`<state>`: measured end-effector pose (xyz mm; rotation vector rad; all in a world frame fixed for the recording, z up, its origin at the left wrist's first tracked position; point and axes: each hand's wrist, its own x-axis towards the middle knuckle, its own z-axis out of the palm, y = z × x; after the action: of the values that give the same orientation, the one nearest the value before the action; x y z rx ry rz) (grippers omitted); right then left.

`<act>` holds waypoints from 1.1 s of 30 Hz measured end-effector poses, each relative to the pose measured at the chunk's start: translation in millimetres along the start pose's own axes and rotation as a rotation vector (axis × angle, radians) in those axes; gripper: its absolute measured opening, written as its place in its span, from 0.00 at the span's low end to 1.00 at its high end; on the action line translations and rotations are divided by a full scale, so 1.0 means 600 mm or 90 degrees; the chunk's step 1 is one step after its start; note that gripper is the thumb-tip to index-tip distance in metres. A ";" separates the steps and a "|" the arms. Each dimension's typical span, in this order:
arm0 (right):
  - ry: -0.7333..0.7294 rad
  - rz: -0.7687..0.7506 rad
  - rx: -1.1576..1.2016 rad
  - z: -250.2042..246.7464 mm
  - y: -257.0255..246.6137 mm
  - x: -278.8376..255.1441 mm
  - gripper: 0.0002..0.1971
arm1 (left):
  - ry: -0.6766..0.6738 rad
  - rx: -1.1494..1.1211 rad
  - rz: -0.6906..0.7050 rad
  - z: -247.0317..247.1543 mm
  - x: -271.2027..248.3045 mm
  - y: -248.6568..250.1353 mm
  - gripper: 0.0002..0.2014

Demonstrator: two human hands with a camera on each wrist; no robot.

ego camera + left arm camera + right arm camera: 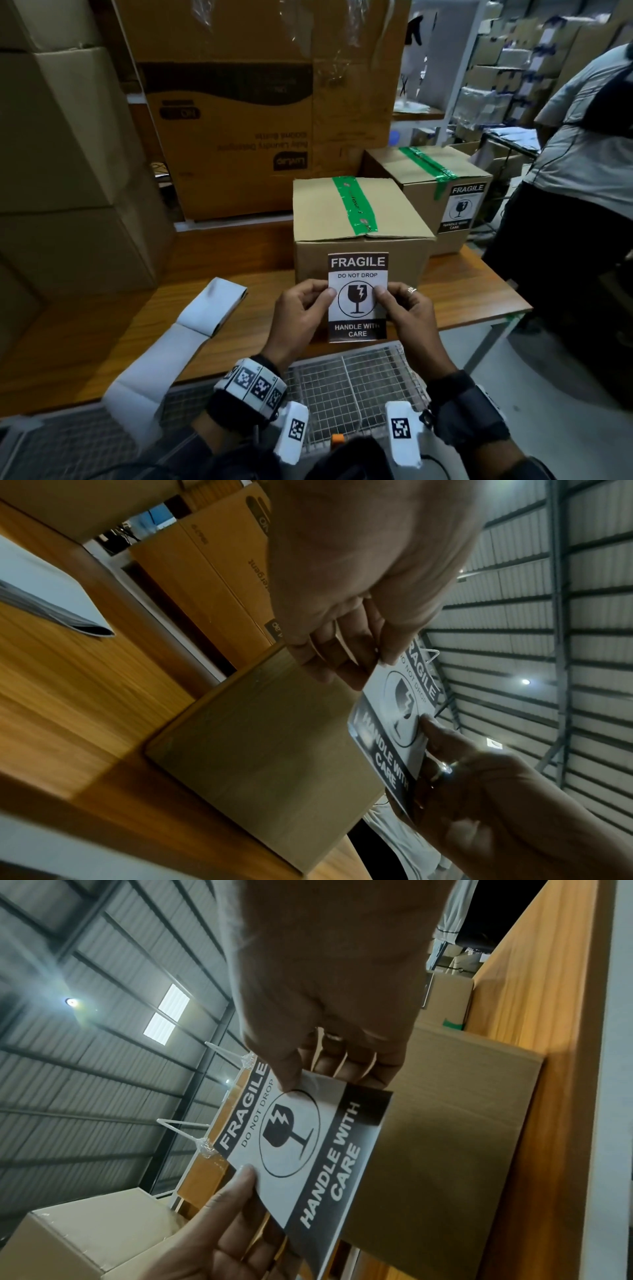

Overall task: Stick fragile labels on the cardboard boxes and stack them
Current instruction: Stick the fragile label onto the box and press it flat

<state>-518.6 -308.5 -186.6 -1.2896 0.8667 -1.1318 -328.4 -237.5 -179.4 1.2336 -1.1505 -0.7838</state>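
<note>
From where I sit, the strip of blank backing paper trails off the table on the left. My left hand pinches the left edge of the fragile label, thumb on its face, other fingers curled behind. The label hangs just in front of the near box, not yet stuck, so this box remains unlabelled. My right hand pinches the right edge likewise. Further right, a second box already carries its label; I judge stacking is still to come.
</note>
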 end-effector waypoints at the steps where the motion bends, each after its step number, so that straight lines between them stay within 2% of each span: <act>1: 0.002 -0.003 -0.003 -0.006 0.001 0.002 0.09 | -0.002 0.023 0.010 0.004 0.005 -0.002 0.10; 6: 0.045 -0.007 -0.002 -0.028 0.004 0.016 0.10 | 0.021 0.204 0.070 -0.002 0.039 -0.001 0.14; 13: 0.077 -0.019 -0.017 -0.055 0.010 0.038 0.11 | 0.036 0.313 0.287 -0.001 0.068 0.057 0.08; 18: 0.068 -0.028 -0.033 -0.079 0.018 0.044 0.10 | 0.018 0.459 0.379 0.033 0.092 0.088 0.10; 22: 0.040 -0.008 -0.037 -0.109 0.022 0.054 0.10 | 0.007 0.555 0.390 0.075 0.111 0.103 0.12; 33: -0.024 0.033 0.009 -0.129 0.002 0.075 0.11 | -0.071 0.672 0.304 0.175 0.166 0.121 0.16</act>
<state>-580.3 -372.9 -192.2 -1.2662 0.8587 -1.0671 -409.5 -346.5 -91.4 1.6381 -1.9642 0.1927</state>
